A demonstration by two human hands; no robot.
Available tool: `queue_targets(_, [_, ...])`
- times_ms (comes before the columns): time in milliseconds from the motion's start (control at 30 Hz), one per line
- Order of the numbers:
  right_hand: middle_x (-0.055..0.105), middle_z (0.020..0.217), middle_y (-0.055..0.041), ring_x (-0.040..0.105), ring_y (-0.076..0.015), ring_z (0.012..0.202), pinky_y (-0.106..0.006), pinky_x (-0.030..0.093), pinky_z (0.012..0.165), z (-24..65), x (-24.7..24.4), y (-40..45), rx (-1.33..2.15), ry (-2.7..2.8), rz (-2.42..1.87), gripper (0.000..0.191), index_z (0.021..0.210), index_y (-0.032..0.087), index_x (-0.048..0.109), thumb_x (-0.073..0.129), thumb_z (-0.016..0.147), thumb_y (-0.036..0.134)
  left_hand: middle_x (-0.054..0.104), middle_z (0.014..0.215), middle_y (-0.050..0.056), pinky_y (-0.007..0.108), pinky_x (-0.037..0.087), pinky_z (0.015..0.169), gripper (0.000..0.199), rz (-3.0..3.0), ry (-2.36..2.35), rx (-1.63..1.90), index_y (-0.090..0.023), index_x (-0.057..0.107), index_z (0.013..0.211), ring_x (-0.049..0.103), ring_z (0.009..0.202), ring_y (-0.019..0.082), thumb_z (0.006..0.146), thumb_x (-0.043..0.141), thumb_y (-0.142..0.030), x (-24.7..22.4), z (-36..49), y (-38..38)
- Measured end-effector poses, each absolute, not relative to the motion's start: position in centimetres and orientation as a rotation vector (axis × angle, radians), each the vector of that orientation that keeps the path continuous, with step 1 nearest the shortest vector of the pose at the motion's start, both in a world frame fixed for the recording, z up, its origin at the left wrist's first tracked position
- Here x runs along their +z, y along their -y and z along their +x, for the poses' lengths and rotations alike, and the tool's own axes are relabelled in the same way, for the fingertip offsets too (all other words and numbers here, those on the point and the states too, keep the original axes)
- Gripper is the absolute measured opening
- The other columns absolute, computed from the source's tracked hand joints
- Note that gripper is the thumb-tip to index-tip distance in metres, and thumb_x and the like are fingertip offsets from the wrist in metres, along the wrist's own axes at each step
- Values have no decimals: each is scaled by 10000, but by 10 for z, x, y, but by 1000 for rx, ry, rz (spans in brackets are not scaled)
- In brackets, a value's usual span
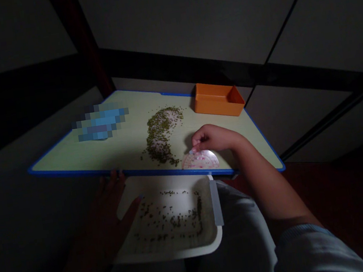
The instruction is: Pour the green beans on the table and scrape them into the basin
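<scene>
On the small table (pixel 129 150), a curved heap of small green beans (pixel 159 134), which look like mung beans, lies with some pale bits among them. My right hand (pixel 214 138) is closed in a pinch on the upper edge of a clear half-round protractor (pixel 201 161) with pink markings, to the right of the beans. Below the table's near edge, a white basin (pixel 213 242) rests at my lap with scattered beans inside. My left hand (pixel 112 208), dim in shadow, is spread over the basin's left rim, fingertips by the table edge and thumb over the inside.
An orange open box (pixel 218 106) stands at the table's far right corner. Toward the left of the tabletop lies a blue item (pixel 102 124), blurred out by pixels. The table has a raised-looking blue edge (pixel 139 173). Dark cabinet panels (pixel 178 19) rise behind it.
</scene>
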State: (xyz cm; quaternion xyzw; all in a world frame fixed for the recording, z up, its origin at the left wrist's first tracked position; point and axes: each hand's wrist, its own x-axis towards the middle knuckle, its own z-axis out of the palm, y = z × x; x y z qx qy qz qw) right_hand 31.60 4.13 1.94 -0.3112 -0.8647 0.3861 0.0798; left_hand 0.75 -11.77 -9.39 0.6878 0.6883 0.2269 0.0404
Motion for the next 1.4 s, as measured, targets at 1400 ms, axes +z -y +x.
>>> queue_targets(1400, [469, 530, 44, 359, -76, 535, -256, 222, 569, 300, 21, -37, 690, 2563, -1134, 204, 634, 136, 585, 600, 809, 240, 268, 1600, 69, 526, 278, 1185, 774, 2101, -2114, 679, -210, 295, 1469, 168, 1493, 285, 823, 353, -632, -93, 8, 118])
